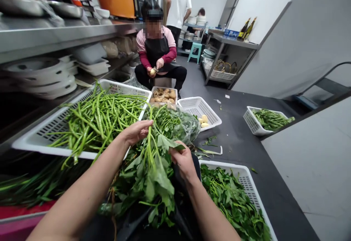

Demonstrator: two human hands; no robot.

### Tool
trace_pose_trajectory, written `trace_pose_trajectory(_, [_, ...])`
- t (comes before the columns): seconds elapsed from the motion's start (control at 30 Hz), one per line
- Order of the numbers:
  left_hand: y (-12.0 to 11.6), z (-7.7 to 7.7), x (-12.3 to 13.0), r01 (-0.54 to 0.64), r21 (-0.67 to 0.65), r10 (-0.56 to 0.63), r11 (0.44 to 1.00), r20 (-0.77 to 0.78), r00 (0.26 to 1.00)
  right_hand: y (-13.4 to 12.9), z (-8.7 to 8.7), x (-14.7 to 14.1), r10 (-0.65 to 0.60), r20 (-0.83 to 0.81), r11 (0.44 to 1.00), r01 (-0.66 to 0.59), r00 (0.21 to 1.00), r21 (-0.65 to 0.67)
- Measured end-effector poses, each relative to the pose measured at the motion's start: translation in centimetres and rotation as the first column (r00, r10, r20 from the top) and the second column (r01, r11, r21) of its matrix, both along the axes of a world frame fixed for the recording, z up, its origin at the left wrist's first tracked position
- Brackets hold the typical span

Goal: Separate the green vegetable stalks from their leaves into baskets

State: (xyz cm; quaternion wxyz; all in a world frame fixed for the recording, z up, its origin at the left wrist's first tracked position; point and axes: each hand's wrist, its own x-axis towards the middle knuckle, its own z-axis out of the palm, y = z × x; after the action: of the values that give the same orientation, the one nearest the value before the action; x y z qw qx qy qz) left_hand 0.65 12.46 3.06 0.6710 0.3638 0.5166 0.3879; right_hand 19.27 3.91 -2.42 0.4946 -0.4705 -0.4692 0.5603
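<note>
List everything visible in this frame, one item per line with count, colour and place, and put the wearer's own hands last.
leafy greens bunch: one, green, held between both hands
basket of stems: one, white, green stems, left
basket of picked leaves: one, white, lower right
bag of greens: one, clear, centre floor
basket with peeled pieces: one, white, few yellow pieces, centre
tray of unpeeled pieces: one, brown contents, before the seated person
far basket: one, white, greens, right floor
seated person: one, pink sleeves, dark apron, peeling
standing person: one, white shirt, back
stool: one, teal, back
bottles: two, dark, right shelf
left hand: grips the stems
right hand: pinches a leaf
</note>
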Motion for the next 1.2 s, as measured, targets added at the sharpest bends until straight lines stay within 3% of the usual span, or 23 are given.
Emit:
trace_pose_trajectory(0.07, [-0.7,1.1,0.8,0.023,0.016,-0.023,1.000,-0.002,1.000,-0.4,1.0,0.2,0.043,0.014,0.999,-0.043,0.999,0.025])
trace_pose_trajectory(0.13, [-1.1,1.6,1.5,0.027,0.040,-0.027,0.999,-0.002,1.000,-1.0,2.0,0.9,-0.081,0.072,0.993,0.074,0.994,0.093])
trace_pose_trajectory(0.17, [-1.3,1.7,1.8,0.030,0.060,-0.029,0.998,-0.012,1.000,-1.4,2.6,1.4,-0.217,0.082,0.968,0.203,0.973,0.150])
trace_pose_trajectory(0.23, [-1.6,1.7,2.3,0.040,0.106,-0.036,0.994,-0.041,0.999,-2.4,4.0,2.3,-0.477,0.055,0.849,0.444,0.877,0.288])
trace_pose_trajectory(0.27, [-1.7,1.7,2.6,0.048,0.127,-0.041,0.991,-0.057,0.998,-3.0,4.8,2.6,-0.527,0.055,0.804,0.476,0.848,0.355])
trace_pose_trajectory(0.3, [-1.8,1.7,2.8,0.054,0.145,-0.045,0.988,-0.067,0.997,-3.5,5.5,2.7,-0.508,0.094,0.801,0.430,0.856,0.416])
trace_pose_trajectory(0.37, [-1.9,1.6,3.2,0.053,0.168,-0.043,0.984,-0.065,0.997,-4.2,6.5,2.5,-0.323,0.281,0.863,0.159,0.904,0.479])
trace_pose_trajectory(0.43, [-2.0,1.6,3.5,0.044,0.178,-0.036,0.983,-0.051,0.998,-4.1,6.6,1.8,-0.125,0.482,0.896,-0.111,0.867,0.431])
trace_pose_trajectory(0.47, [-2.0,1.6,3.6,0.039,0.180,-0.031,0.983,-0.046,0.998,-3.9,6.2,1.4,-0.071,0.537,0.904,-0.174,0.841,0.392])
trace_pose_trajectory(0.57, [-2.3,1.6,3.7,0.032,0.190,-0.025,0.981,-0.044,0.999,-2.7,4.6,0.3,0.034,0.516,0.950,-0.188,0.856,0.249])
trace_pose_trajectory(0.67, [-2.8,1.7,3.7,0.023,0.230,-0.015,0.973,-0.037,0.999,-1.9,3.1,-0.3,0.174,0.321,0.974,-0.210,0.931,0.082])
trace_pose_trajectory(0.8, [-3.2,1.4,3.6,0.026,0.222,-0.018,0.975,-0.039,0.999,-1.5,1.6,-0.3,0.261,0.056,0.964,-0.257,0.964,-0.075])
trace_pose_trajectory(1.0, [-3.7,1.2,3.8,0.051,0.251,-0.041,0.967,-0.046,0.998,-1.9,1.0,0.1,0.322,-0.140,0.917,-0.346,0.936,-0.200])
trace_pose_trajectory(1.1, [-3.8,1.2,3.8,0.055,0.228,-0.045,0.972,-0.048,0.998,-2.1,0.8,-0.3,0.304,-0.205,0.904,-0.350,0.930,-0.246])
trace_pose_trajectory(1.2, [-3.9,1.3,3.7,0.027,0.215,-0.018,0.976,-0.044,0.999,-1.5,-0.2,-0.5,0.121,-0.201,0.950,-0.172,0.972,-0.260])
